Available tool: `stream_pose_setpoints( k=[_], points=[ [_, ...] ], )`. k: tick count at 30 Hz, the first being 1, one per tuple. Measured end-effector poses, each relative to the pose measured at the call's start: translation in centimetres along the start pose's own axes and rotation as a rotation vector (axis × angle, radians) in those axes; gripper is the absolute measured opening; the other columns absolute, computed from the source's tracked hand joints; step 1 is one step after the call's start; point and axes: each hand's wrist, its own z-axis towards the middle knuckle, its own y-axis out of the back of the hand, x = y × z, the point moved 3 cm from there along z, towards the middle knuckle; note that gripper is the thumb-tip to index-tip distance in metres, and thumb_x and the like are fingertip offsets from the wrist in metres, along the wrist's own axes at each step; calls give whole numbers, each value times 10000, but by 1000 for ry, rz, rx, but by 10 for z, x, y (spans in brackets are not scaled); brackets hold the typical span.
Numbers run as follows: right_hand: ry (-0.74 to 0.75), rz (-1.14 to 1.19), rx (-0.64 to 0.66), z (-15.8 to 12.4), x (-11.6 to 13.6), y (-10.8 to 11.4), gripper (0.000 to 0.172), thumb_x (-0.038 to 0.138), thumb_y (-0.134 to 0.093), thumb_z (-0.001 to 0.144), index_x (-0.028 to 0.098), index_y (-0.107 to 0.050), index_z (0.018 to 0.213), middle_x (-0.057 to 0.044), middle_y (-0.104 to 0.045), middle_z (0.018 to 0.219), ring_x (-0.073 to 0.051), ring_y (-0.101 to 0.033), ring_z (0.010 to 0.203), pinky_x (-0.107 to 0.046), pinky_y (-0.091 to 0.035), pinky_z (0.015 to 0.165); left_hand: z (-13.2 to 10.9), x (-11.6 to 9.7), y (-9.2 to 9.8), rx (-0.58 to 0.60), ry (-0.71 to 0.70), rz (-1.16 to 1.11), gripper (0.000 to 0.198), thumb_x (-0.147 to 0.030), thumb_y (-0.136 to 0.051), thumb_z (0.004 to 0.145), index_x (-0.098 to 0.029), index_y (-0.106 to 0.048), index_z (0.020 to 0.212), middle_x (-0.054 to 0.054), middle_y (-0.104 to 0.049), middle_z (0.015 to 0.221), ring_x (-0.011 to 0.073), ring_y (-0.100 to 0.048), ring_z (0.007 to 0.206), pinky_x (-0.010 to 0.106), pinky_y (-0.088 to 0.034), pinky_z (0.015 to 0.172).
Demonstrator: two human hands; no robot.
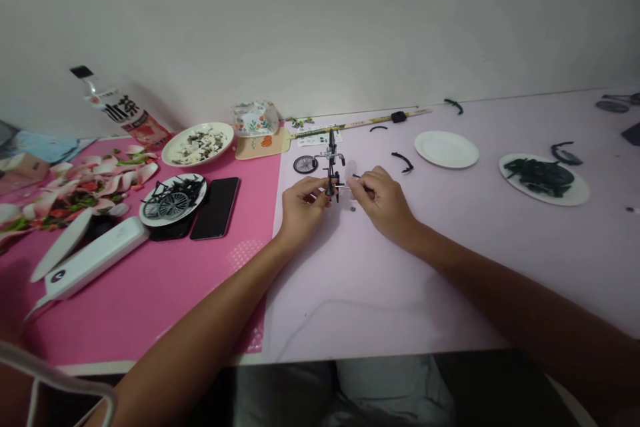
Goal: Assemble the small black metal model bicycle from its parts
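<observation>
A small model bicycle frame stands upright on the pale pink table, with one wheel fitted at its left. My left hand is closed around the frame's lower part. My right hand is pinched on a thin dark tool that points at the frame. A tiny round part lies on the table between my hands.
Left, on the bright pink mat: a plate of wheels, two phones, a plate of small pieces, a bottle, white cases. Right: an empty plate, a plate of black parts, loose black curved pieces.
</observation>
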Motion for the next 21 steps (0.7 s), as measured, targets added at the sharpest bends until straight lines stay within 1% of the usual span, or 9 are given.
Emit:
stream_pose_setpoints(
  k=[6, 9, 11, 13, 14, 16, 18, 19, 21],
  points=[
    [11, 40, 10, 1, 1, 0, 298, 312, -639, 1031, 264, -512, 766, -6, -525, 702, -222, -502, 775, -376, -433, 709, 2, 3, 1, -7, -22, 13, 152, -261, -818, 835, -241, -879, 972, 46, -793, 889, 118, -599, 584, 286, -518, 605],
    [1, 82, 26, -1, -1, -2, 149, 309, -647, 1017, 267, -576, 893, -23, -592, 837, -218, -545, 818, -377, -481, 741, 3, 6, 1, -4, -43, 12, 152, -251, -819, 835, -228, -875, 974, 50, -798, 892, 111, -603, 576, 271, -517, 584],
    [-18, 106, 22, -3, -3, -4, 105, 335, -657, 1009, 263, -592, 968, -40, -622, 940, -213, -578, 842, -380, -509, 763, 4, 8, 1, -3, -55, 12, 154, -242, -820, 833, -224, -874, 976, 51, -801, 902, 107, -610, 574, 262, -515, 571],
    [-47, 97, 12, -4, -4, -4, 119, 373, -630, 1028, 260, -593, 1015, -58, -638, 1010, -217, -604, 885, -388, -522, 789, 4, 10, 2, -7, -72, 16, 157, -227, -804, 843, -227, -874, 984, 51, -801, 912, 104, -621, 578, 257, -521, 574],
    [-52, 78, 14, -5, -4, -3, 138, 389, -588, 1053, 258, -592, 1008, -62, -642, 1005, -223, -605, 899, -393, -521, 798, 4, 10, 2, -11, -83, 18, 161, -217, -793, 849, -229, -874, 987, 50, -800, 912, 103, -625, 581, 256, -525, 578],
    [-44, 25, 42, -4, -3, -3, 261, 398, -467, 1107, 256, -580, 920, -59, -639, 912, -234, -587, 888, -403, -503, 794, 4, 9, 3, -17, -111, 21, 174, -188, -771, 850, -230, -876, 983, 48, -794, 895, 103, -631, 580, 251, -526, 574],
    [-38, -24, 76, -3, -2, -2, 385, 396, -397, 1130, 257, -530, 796, -44, -589, 771, -239, -554, 836, -402, -476, 761, 4, 8, 3, -15, -136, 21, 201, -153, -754, 840, -230, -877, 979, 46, -786, 882, 103, -638, 579, 245, -521, 563],
    [-43, -39, 81, -3, -3, -2, 413, 397, -400, 1129, 258, -499, 753, -37, -557, 724, -238, -541, 811, -398, -463, 741, 4, 8, 2, -12, -145, 21, 218, -135, -744, 835, -231, -878, 979, 45, -782, 879, 103, -642, 580, 244, -521, 561],
    [-58, -51, 62, -2, -3, -2, 410, 395, -456, 1110, 260, -457, 723, -28, -523, 694, -234, -530, 790, -385, -443, 709, 4, 7, 2, -9, -151, 26, 243, -113, -729, 829, -232, -877, 981, 45, -782, 885, 103, -646, 584, 246, -527, 570]
  ],
)
